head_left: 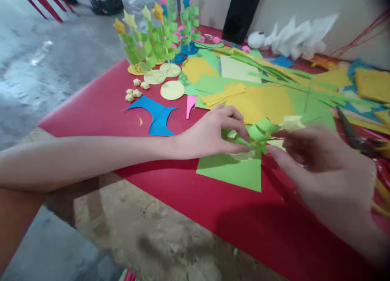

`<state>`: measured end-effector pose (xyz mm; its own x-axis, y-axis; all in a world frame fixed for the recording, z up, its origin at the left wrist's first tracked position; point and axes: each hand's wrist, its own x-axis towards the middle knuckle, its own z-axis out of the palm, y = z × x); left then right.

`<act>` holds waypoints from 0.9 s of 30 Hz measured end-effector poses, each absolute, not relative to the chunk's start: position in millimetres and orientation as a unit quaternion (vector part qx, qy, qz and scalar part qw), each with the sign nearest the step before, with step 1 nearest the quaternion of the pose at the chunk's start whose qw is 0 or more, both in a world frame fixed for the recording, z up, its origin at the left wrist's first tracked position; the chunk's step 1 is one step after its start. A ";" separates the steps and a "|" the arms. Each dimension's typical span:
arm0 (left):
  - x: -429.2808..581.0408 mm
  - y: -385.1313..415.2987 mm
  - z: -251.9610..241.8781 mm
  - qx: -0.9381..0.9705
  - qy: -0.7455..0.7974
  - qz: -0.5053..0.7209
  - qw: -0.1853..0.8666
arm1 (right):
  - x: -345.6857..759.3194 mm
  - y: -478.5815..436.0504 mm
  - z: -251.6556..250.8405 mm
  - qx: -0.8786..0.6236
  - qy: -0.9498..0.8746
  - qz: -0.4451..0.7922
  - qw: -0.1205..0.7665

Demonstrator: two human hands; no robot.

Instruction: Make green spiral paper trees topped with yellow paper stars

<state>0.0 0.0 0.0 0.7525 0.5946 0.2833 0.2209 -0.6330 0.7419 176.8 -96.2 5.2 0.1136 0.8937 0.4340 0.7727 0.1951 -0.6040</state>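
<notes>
A paper flower lies on its side between my hands, with curled green paper leaves (pixel 262 128), a pale yellow star (pixel 291 122) at its right end and a pale round base (pixel 243 155) at its left. My left hand (pixel 217 130) is closed on the flower's leaf end, thumb and fingers pinching the green paper near the base. Blurred by motion, my right hand (pixel 326 167) has its thumb and fingertips closed about the stem just under the star. Below them is a green paper sheet (pixel 234 173) on the red table (pixel 195 199).
Finished paper flowers (pixel 155 41) stand at the far left corner. Pale paper discs (pixel 172 90), small folded stars (pixel 134 93) and a blue paper offcut (pixel 155 116) lie nearer. Yellow and green sheets (pixel 262 102) cover the back. Dark-bladed scissors (pixel 350 130) lie at right.
</notes>
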 end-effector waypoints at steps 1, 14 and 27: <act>-0.3 -0.2 0.0 0.865 0.238 0.260 0.357 | 176.9 -97.6 7.0 -0.627 -0.662 0.078 0.403; -0.4 -0.3 -0.9 0.860 0.240 0.270 0.361 | 176.8 -99.5 9.4 -0.631 -0.657 0.079 0.406; -1.9 -1.3 -1.3 0.856 0.247 0.269 0.365 | 169.6 -94.0 1.5 -0.628 -0.610 0.154 0.457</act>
